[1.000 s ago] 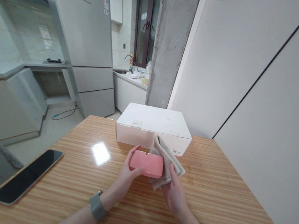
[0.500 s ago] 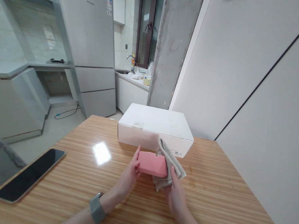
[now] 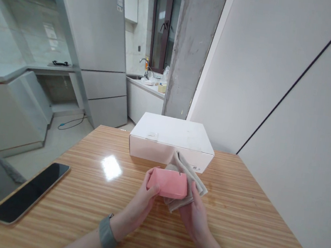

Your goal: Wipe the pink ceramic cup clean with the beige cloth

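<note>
A pink rectangular case (image 3: 168, 183) is held just above the wooden table (image 3: 247, 220), in front of me. My left hand (image 3: 139, 206) grips its left end, thumb on the near side and fingers behind; a grey watch sits on that wrist. My right hand (image 3: 194, 217) holds a folded beige cloth (image 3: 187, 175) against the case's right end and underside. Part of the cloth sticks up behind the case.
A closed white cardboard box (image 3: 172, 139) lies on the table just beyond the hands. A black phone (image 3: 30, 191) lies screen up near the table's left edge. A white wall runs close along the right. A fridge (image 3: 93, 45) and kitchen counters stand beyond the table.
The pink case has turned a little in my hands, from flat to more on edge and back. The cloth has shifted along its right end. Both hands keep their grip.
</note>
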Demonstrator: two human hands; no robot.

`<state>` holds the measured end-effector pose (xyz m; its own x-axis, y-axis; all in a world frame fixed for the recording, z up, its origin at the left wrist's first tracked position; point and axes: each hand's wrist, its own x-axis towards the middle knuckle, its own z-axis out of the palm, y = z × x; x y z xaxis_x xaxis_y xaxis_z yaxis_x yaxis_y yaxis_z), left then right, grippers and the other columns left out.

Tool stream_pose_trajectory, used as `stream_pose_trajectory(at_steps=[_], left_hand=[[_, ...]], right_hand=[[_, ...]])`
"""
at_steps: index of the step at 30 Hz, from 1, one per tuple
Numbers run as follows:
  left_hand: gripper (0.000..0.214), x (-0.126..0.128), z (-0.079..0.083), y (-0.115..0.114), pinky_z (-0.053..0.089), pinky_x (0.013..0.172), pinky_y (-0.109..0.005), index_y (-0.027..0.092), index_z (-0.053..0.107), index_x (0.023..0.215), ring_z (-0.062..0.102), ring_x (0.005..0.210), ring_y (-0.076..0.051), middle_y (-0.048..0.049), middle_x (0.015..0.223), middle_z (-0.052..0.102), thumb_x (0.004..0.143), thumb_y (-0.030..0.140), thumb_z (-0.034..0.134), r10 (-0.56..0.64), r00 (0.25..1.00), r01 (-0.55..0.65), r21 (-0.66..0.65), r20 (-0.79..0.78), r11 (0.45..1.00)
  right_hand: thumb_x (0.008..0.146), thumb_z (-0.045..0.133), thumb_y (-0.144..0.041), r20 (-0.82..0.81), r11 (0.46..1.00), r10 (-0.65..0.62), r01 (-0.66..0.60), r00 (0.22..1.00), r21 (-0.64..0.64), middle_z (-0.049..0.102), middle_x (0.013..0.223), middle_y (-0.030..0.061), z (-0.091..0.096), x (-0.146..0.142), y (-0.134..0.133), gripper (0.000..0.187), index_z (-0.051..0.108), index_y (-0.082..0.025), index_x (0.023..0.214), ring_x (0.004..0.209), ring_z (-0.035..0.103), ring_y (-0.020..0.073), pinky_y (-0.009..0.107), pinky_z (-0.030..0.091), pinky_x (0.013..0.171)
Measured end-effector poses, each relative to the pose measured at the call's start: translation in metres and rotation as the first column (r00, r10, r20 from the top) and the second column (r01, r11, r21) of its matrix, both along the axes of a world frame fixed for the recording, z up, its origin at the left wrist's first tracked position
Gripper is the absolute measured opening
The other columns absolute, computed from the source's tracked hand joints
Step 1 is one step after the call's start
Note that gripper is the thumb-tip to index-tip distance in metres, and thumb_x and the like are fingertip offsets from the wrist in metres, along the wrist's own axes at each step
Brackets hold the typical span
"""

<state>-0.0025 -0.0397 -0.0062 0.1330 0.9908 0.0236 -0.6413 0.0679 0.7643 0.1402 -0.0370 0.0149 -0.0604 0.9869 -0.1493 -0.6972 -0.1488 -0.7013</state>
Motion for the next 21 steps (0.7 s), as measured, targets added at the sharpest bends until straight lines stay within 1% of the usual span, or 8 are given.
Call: stream_pose_trajectory(at_steps=[2,4,9,12,14,17,19,21], left_hand=[[0.069,0.000,0.000,0.000,0.041,0.097,-0.037,0.024,0.050,0.126,0.056,0.114,-0.025,-0.0096,0.122,0.062,0.068,0.046,0.081,-0.027,1.000,0.027,-0.001,0.012,1.000],[0.072,-0.002,0.002,0.000,0.043,0.094,-0.034,0.023,0.049,0.126,0.057,0.109,-0.024,-0.0094,0.118,0.062,0.066,0.045,0.082,-0.016,1.000,0.016,0.005,-0.014,1.000],[0.076,-0.004,0.008,0.000,0.047,0.084,-0.031,0.023,0.046,0.129,0.058,0.097,-0.021,-0.0074,0.111,0.061,0.063,0.036,0.083,0.120,0.977,-0.119,0.020,-0.177,0.993],[0.075,-0.003,0.011,0.000,0.048,0.081,-0.029,0.022,0.046,0.127,0.059,0.094,-0.020,-0.0067,0.109,0.060,0.062,0.031,0.082,0.193,0.955,-0.190,0.032,-0.227,0.981],[0.077,-0.003,0.013,0.000,0.048,0.081,-0.030,0.022,0.044,0.128,0.060,0.095,-0.021,-0.0073,0.110,0.061,0.061,0.028,0.082,0.200,0.949,-0.197,0.039,-0.242,0.980],[0.081,-0.003,0.016,0.000,0.049,0.085,-0.033,0.023,0.040,0.130,0.061,0.100,-0.023,-0.0093,0.115,0.062,0.061,0.025,0.081,0.198,0.946,-0.185,0.072,-0.259,0.980],[0.086,-0.002,0.017,0.000,0.048,0.089,-0.035,0.023,0.037,0.135,0.061,0.103,-0.025,-0.0101,0.118,0.062,0.061,0.026,0.081,0.196,0.942,-0.179,0.086,-0.271,0.980],[0.096,-0.002,0.015,0.001,0.048,0.091,-0.035,0.024,0.030,0.141,0.061,0.105,-0.025,-0.0102,0.120,0.061,0.061,0.027,0.083,0.184,0.941,-0.166,0.086,-0.283,0.982]], right_hand=[[0.072,0.076,-0.056,0.003,1.000,0.012,-0.012,1.000,0.001,0.076,0.115,0.0020,0.000,0.000,0.000,0.047,0.075,-0.026,0.108,0.124,0.059,0.0271,0.037,0.051,0.100],[0.073,0.075,-0.056,0.010,1.000,0.024,-0.024,1.000,0.009,0.075,0.116,0.0015,-0.002,0.001,0.000,0.046,0.075,-0.027,0.107,0.124,0.059,0.0269,0.036,0.052,0.100],[0.069,0.077,-0.059,0.081,1.000,-0.006,0.004,0.997,0.018,0.076,0.114,0.0009,-0.010,0.003,0.000,0.047,0.076,-0.029,0.105,0.119,0.063,0.0275,0.036,0.054,0.096],[0.065,0.078,-0.061,0.148,0.999,-0.037,0.034,0.988,0.027,0.077,0.112,-0.0007,-0.018,0.004,-0.001,0.048,0.077,-0.031,0.102,0.120,0.062,0.0264,0.034,0.054,0.097],[0.065,0.077,-0.063,0.184,0.998,-0.055,0.046,0.981,0.052,0.076,0.113,-0.0019,-0.023,0.004,-0.001,0.047,0.077,-0.033,0.101,0.123,0.060,0.0244,0.032,0.051,0.099],[0.067,0.077,-0.061,0.213,0.995,-0.077,0.060,0.974,0.085,0.074,0.117,-0.0031,-0.030,0.005,-0.001,0.047,0.075,-0.034,0.106,0.127,0.057,0.0213,0.029,0.048,0.102],[0.067,0.078,-0.059,0.216,0.994,-0.088,0.073,0.972,0.079,0.074,0.118,-0.0032,-0.032,0.005,-0.001,0.048,0.074,-0.034,0.107,0.126,0.057,0.0200,0.027,0.049,0.100],[0.066,0.079,-0.059,0.205,0.995,-0.097,0.087,0.974,0.056,0.075,0.115,-0.0034,-0.032,0.004,0.000,0.046,0.075,-0.033,0.105,0.122,0.060,0.0194,0.025,0.051,0.096]])
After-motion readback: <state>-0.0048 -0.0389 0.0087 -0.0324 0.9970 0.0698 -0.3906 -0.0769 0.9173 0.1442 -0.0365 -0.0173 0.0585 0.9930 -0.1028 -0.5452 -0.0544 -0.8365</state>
